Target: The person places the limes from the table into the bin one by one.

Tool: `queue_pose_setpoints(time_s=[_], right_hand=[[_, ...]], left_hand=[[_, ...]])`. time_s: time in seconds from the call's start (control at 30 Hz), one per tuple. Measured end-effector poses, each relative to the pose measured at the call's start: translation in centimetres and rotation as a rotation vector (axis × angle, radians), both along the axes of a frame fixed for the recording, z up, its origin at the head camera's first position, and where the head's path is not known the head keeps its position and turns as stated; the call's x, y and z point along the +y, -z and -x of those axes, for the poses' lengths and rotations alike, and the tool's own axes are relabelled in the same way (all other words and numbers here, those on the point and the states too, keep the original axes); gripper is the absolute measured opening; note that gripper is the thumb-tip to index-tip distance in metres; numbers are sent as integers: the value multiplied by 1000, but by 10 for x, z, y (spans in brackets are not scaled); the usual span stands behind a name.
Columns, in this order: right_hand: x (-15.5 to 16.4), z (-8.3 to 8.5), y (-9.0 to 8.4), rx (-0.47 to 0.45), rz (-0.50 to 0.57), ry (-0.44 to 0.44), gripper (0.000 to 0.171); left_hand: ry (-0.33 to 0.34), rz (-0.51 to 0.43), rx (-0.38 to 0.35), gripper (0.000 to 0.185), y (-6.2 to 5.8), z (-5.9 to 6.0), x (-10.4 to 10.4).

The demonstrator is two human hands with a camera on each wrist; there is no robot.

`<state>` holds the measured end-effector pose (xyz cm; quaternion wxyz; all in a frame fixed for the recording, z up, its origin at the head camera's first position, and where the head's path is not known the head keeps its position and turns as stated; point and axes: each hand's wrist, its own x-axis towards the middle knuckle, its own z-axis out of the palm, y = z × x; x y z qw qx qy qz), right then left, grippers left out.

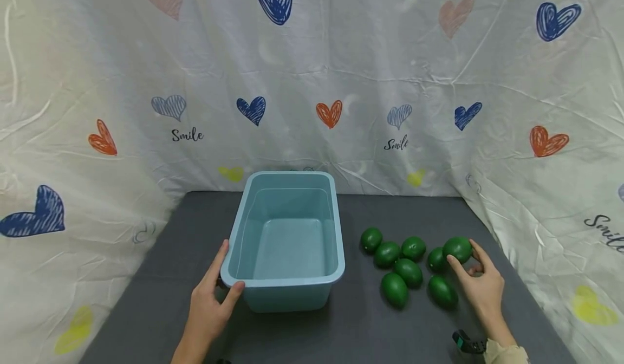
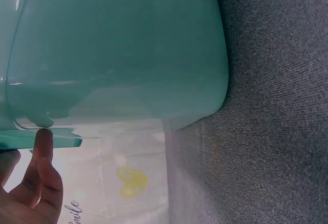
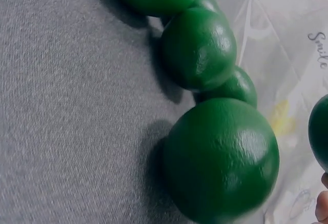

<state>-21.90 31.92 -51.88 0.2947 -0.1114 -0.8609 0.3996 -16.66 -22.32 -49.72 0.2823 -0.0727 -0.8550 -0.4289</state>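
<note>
Six green eggs [image 1: 408, 271] cluster near the worktop's [image 1: 361, 326] right edge. Left hand [image 1: 212, 299] grips the blue tub's [image 1: 287, 285] near-left corner; right hand [image 1: 480, 285] pinches a seventh egg [image 1: 457, 249].

Seven green avocados [image 1: 408, 271] and one blue tub [image 1: 287, 283].

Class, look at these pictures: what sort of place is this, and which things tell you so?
Probably a staged tabletop set: a heart-printed sheet screens off a grey table holding only a blue tub and green fruits.
</note>
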Motion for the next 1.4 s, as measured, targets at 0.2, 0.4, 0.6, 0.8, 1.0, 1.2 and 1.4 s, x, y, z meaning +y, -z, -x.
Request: queue_pose_setpoints(time_s=[0.2,0.4,0.6,0.8,1.0,1.2,1.4], right_hand=[[-9,-1,-4,29,-6,-5,67],[-26,-3,-11,102,-10,-54,67],[-44,-1,-13,186,-4,-129,70],[-61,2,-13,229,4,-163,71],[-75,5,-11,232,24,-194,72],[-92,10,-9,242,47,-221,72],[-114,12,-11,247,105,-268,72]], left_hand=[[-4,6,-4,86,-1,0,0],[0,-2,-6,85,-2,0,-1],[-7,6,-12,87,-2,1,0],[-12,8,-21,88,-2,1,0],[-9,9,-16,88,-2,0,0],[-7,5,-10,87,0,0,-1],[-6,1,0,86,0,1,-1]])
